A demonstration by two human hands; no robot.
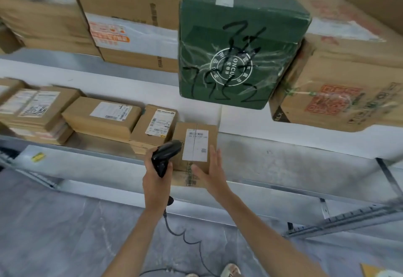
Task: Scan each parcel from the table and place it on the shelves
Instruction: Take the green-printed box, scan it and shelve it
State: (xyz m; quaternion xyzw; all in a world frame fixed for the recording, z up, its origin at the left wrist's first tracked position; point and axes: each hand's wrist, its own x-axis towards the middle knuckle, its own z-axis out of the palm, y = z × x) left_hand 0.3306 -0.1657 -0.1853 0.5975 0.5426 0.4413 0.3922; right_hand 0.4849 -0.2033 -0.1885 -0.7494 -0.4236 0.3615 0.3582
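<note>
Shelving step: my right hand, grip open, seats the parcel; left hand clasps the scanner; next, I withdraw.

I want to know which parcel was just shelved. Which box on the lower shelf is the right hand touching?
The small brown box at the right end of the lower row; the right hand rests open against its side. The other boxes sit further left, untouched.

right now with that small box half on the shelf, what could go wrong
1. The small cardboard box overhangs the shelf edge; the right hand is open against its side, so it might tip off if released.
2. The scanner in the left hand is close to the box and may bump it.
3. The scanner cable dangles towards the feet, a possible snag.
</note>
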